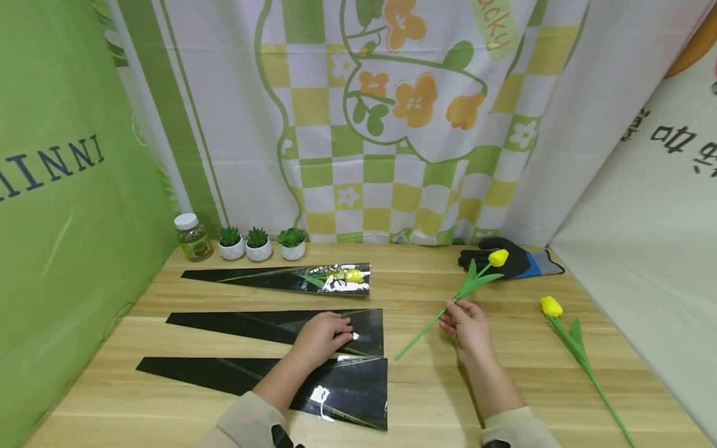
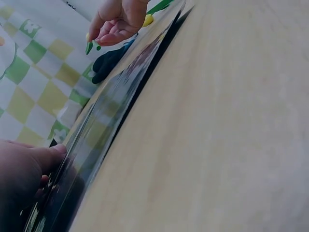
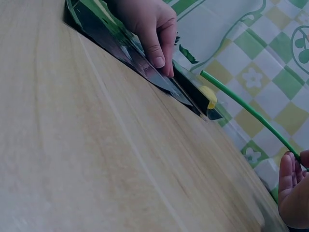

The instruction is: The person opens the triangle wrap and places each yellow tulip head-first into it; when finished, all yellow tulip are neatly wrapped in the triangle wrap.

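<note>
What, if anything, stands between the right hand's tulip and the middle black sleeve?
Nothing visible: only tabletop shows between the yellow tulip and the wide end of the middle black sleeve. The left hand touches it, short of that end.

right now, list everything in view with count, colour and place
wrappers: 3, black, glossy, centre-left, in rows
tulips: 3, yellow with green stems, one held, one at right, one in far wrapper
potted plants: 3, green in white pots, back left
jar: 1, clear with white lid, back left
glove: 1, black, blue and grey, back right
table: 1, pale wood, foreground
curtain: 1, white, green, yellow and orange, behind table
side cloths: 2, green at left, white at right
left hand: 1, bare, touching middle wrapper
right hand: 1, bare, holding a tulip stem
cuffs: 2, beige, lower edge
wrist gear: 2, black, lower edge
</note>
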Available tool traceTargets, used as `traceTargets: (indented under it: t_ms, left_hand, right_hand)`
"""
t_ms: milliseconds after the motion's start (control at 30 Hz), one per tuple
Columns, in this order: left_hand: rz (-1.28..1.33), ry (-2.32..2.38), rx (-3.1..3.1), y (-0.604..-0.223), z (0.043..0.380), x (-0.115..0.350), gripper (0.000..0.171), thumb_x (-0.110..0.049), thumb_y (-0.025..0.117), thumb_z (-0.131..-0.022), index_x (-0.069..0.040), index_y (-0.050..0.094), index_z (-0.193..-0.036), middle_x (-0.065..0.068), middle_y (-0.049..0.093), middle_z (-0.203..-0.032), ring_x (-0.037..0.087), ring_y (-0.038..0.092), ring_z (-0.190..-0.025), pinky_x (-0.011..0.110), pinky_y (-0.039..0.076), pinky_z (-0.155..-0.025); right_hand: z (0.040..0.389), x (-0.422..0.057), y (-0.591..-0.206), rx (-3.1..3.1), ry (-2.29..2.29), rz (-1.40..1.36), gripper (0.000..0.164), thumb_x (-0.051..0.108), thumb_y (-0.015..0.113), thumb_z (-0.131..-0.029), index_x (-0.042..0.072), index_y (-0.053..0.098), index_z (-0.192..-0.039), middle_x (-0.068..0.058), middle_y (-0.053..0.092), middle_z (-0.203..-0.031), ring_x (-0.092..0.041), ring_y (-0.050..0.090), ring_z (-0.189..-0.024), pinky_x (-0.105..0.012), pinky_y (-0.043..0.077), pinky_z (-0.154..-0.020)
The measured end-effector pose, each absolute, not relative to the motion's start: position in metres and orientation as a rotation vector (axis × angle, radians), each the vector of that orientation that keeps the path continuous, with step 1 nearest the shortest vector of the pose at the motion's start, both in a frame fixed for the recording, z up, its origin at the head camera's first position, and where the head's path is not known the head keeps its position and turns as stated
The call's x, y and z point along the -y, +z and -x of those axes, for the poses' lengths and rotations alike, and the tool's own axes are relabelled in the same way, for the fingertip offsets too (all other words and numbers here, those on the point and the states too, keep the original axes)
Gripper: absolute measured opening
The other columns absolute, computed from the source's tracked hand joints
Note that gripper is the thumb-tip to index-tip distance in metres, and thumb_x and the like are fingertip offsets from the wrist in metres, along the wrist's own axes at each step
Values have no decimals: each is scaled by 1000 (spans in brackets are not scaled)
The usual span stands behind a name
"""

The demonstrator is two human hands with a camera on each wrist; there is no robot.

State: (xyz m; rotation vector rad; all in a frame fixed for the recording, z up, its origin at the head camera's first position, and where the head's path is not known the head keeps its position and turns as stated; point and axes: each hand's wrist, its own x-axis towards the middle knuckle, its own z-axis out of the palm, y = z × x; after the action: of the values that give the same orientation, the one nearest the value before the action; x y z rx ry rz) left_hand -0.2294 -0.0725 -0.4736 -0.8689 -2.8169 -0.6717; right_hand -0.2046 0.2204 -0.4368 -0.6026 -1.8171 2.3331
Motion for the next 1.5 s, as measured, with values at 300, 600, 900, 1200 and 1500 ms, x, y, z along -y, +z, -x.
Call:
traceTargets:
  t_ms: [300, 600, 900, 1200, 1500]
  left_hand:
    - [776, -631, 2776, -475, 229, 71, 19, -27, 69, -91, -14, 79, -102, 2, 74, -114, 24, 65, -113, 41, 53, -96]
    - [727, -800, 2776, -473, 232, 64, 21, -25, 68, -92, -12, 77, -107, 6, 69, -125, 27, 58, -126, 44, 48, -106]
    - [836, -753, 2897, -469, 232, 54, 29, -29, 64, -95, -14, 73, -118, 4, 65, -132, 25, 53, -133, 47, 46, -108]
    - [801, -743, 2866, -468, 230, 54, 27, -28, 64, -94, -14, 75, -115, 3, 68, -126, 24, 57, -128, 45, 48, -106]
    - [720, -959, 2766, -472, 228, 53, 26, -25, 67, -93, -10, 75, -113, 4, 71, -120, 24, 62, -122, 45, 51, -102]
  right_hand:
    - [207, -220, -437, 1800, 2321, 594, 17, 10, 55, -99, 9, 42, -111, 11, 60, -77, -2, 61, -68, -15, 56, -65]
    - [211, -219, -439, 1793, 2276, 623, 20, 12, 57, -98, 9, 42, -111, 10, 59, -77, -2, 61, -69, -16, 57, -65]
    - [213, -220, -441, 1777, 2279, 634, 20, 11, 56, -98, 8, 42, -113, 7, 59, -80, -4, 61, -70, -16, 57, -66]
    - [213, -219, -441, 1786, 2263, 641, 20, 12, 56, -99, 8, 42, -113, 7, 58, -81, -4, 61, -72, -17, 57, -68]
    - [214, -217, -445, 1691, 2275, 642, 17, 8, 55, -98, 10, 40, -105, 6, 59, -80, -4, 61, -67, -17, 58, -66]
